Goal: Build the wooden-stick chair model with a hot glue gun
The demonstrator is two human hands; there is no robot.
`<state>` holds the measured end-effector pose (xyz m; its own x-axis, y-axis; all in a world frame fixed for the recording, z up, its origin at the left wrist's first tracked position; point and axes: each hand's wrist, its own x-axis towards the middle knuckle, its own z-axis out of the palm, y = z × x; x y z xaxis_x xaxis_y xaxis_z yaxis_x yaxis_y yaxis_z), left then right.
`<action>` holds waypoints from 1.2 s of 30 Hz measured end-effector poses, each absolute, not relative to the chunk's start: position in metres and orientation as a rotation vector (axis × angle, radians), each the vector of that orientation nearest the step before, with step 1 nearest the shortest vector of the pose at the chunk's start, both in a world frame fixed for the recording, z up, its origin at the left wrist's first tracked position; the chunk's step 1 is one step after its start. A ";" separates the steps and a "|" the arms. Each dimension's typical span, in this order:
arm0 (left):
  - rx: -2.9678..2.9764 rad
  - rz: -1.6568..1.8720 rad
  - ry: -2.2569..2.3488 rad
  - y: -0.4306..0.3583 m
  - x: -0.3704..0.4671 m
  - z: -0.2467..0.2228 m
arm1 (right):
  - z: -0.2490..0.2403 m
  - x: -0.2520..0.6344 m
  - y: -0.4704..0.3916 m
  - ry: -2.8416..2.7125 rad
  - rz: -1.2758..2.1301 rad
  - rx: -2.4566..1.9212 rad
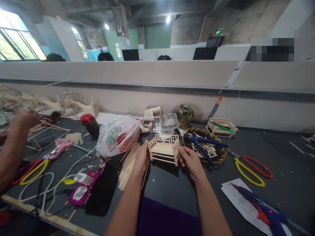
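Observation:
Between my two hands is a miniature wooden bench (163,149) made of thin pale sticks, with railings along its back and sides. My left hand (141,159) grips its left end, the thumb at the side. My right hand (190,160) pinches its right end near the front leg. The bench stays upright, seat facing up. Beside my left hand lies a bundle of thin wooden sticks (129,168). Just past my right hand sits a woven basket (222,157) of short stick pieces, with blue-handled pliers (199,144) on top.
Scissors (251,170) and a blue glue gun (261,206) on paper lie right. Left are a plastic bag (118,136), a black phone (103,190), a magenta device (85,188) and cables. A co-worker's arm (14,147) reaches in at far left. A partition (123,73) runs behind.

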<state>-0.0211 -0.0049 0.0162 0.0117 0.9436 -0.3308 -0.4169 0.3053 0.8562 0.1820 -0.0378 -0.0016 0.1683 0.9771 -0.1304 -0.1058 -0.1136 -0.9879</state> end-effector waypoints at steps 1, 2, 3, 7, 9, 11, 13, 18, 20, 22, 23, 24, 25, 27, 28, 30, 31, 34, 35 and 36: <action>0.620 1.175 1.075 -0.005 -0.022 0.016 | -0.001 0.181 -0.037 -0.955 1.198 -1.302; 0.612 1.168 1.075 -0.004 -0.022 0.016 | 0.000 0.181 -0.037 -0.960 1.183 -1.300; 0.607 1.158 1.073 -0.004 -0.022 0.015 | 0.001 0.180 -0.037 -0.965 1.166 -1.301; 0.595 1.125 1.051 -0.001 -0.023 0.010 | 0.002 0.180 -0.037 -0.984 1.073 -1.310; 0.584 1.109 1.048 0.000 -0.022 0.008 | 0.002 0.181 -0.037 -0.990 1.041 -1.309; 0.582 1.081 1.045 0.000 -0.021 0.007 | 0.000 0.182 -0.037 -1.000 1.006 -1.311; 0.590 1.054 1.037 0.000 -0.019 0.005 | -0.001 0.182 -0.036 -1.019 0.965 -1.322; 0.623 1.009 1.044 -0.001 -0.014 0.000 | -0.003 0.179 -0.038 -1.024 0.920 -1.347; 0.627 0.994 1.052 0.000 -0.013 -0.002 | -0.002 0.177 -0.039 -1.011 0.925 -1.338; 0.635 0.988 1.045 0.001 -0.013 -0.004 | -0.001 0.176 -0.039 -1.007 0.935 -1.329; 0.642 0.989 1.038 0.002 -0.014 -0.004 | -0.001 0.176 -0.040 -1.007 0.939 -1.326; 0.646 0.992 1.037 0.002 -0.014 -0.004 | -0.001 0.176 -0.040 -1.008 0.942 -1.324; 0.650 0.995 1.039 0.002 -0.014 -0.004 | -0.001 0.176 -0.040 -1.010 0.941 -1.323; 0.654 0.991 1.046 0.001 -0.015 -0.003 | -0.001 0.176 -0.040 -1.012 0.939 -1.315; 0.654 0.986 1.052 0.001 -0.014 -0.002 | -0.002 0.176 -0.040 -1.012 0.938 -1.310; 0.657 0.983 1.055 0.001 -0.014 -0.001 | -0.002 0.175 -0.040 -1.007 0.937 -1.300; 0.658 0.986 1.055 0.001 -0.014 0.000 | -0.002 0.175 -0.040 -1.002 0.936 -1.296; 0.648 1.000 1.063 0.000 -0.014 0.000 | -0.002 0.173 -0.042 -0.993 0.936 -1.280; 0.642 1.003 1.063 0.001 -0.014 -0.001 | -0.002 0.172 -0.043 -0.991 0.938 -1.276; 0.636 1.005 1.062 0.001 -0.014 -0.002 | -0.003 0.172 -0.043 -0.991 0.940 -1.274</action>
<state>-0.0140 0.0006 -0.0016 0.1389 0.9022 -0.4083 -0.3586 0.4302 0.8285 0.1716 -0.0433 -0.0028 0.3086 0.9491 0.0637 -0.0137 0.0713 -0.9974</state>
